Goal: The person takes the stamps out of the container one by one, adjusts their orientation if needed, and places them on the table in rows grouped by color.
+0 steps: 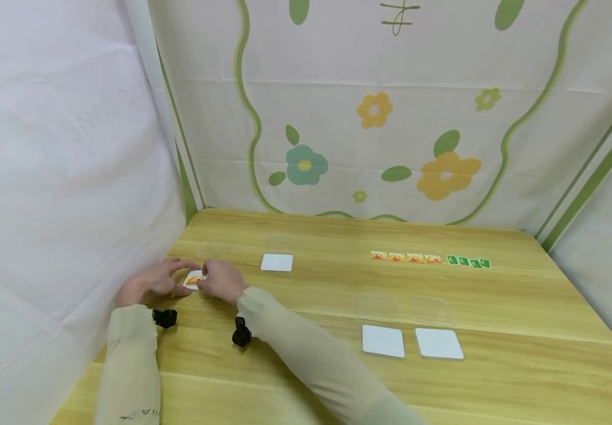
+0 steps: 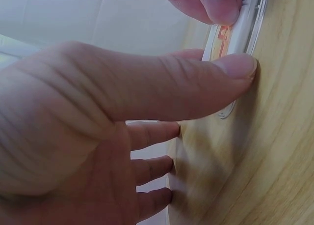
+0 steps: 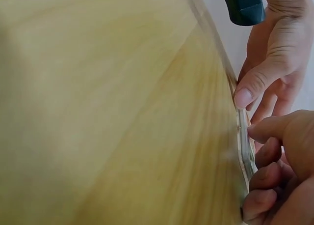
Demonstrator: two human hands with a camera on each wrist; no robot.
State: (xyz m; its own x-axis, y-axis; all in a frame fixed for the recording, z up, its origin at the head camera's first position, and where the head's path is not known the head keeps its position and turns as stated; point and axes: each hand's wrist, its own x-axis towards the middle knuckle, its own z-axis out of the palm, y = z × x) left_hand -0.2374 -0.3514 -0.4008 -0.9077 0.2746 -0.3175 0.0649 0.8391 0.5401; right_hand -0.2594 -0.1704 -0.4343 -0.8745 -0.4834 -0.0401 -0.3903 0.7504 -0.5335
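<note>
Near the table's left edge lies a white card point(image 1: 193, 277) with an orange-and-red picture on it. My left hand point(image 1: 159, 278) grips its edges between thumb and forefinger. In the left wrist view the card has a clear plastic rim point(image 2: 226, 110), and the left thumb point(image 2: 167, 85) lies across it. My right hand point(image 1: 223, 280) holds the card's right side, its fingertips over part of the picture. Its other fingers point(image 3: 265, 178) are curled in the right wrist view. A bit of green shows beside the right thumb; what it belongs to is hidden.
Another white card point(image 1: 276, 262) lies right of the hands. Two white cards point(image 1: 383, 340) lie nearer, below clear plastic pieces point(image 1: 377, 307). Farther back sit a row of orange stickers point(image 1: 406, 257) and several green ones point(image 1: 468, 261). A fabric wall point(image 1: 61, 177) rises at the left.
</note>
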